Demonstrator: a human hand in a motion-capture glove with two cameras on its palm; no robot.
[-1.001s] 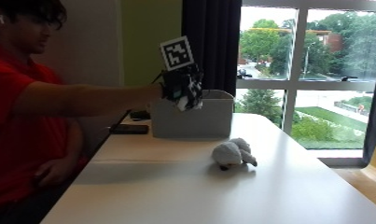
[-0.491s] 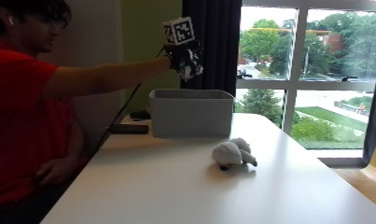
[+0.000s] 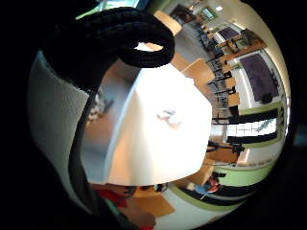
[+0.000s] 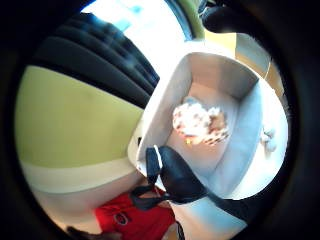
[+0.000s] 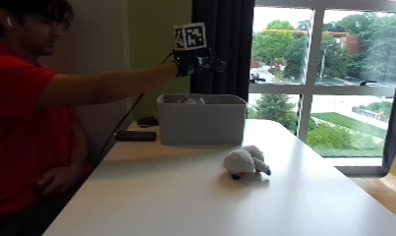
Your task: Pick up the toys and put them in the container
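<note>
My gloved right hand [image 5: 196,61] has come up from the container's rim over the last second and now hangs high above the grey container [image 5: 202,119], nothing in it; from the outside view I cannot tell for certain how the fingers lie, though they look relaxed rather than curled on anything. Straight beneath the palm, the thumb-side view shows 1 spotted plush toy [image 4: 200,122] lying on the container's floor, so I judge that 1 drop is done.

1 toy is left: the grey plush animal [image 5: 245,161] sits on the white table [image 5: 184,206], below my hand and nearer the camera, out in front of the container and apart from its wall.

For room: the path down from my hand to that toy is open air, with the container's near rim the only edge to clear on the way. The toy has bare tabletop all round it and lies well in from the table's edges. A dark flat object [image 5: 135,135] lies beside the container on the person's side, off my line.
</note>
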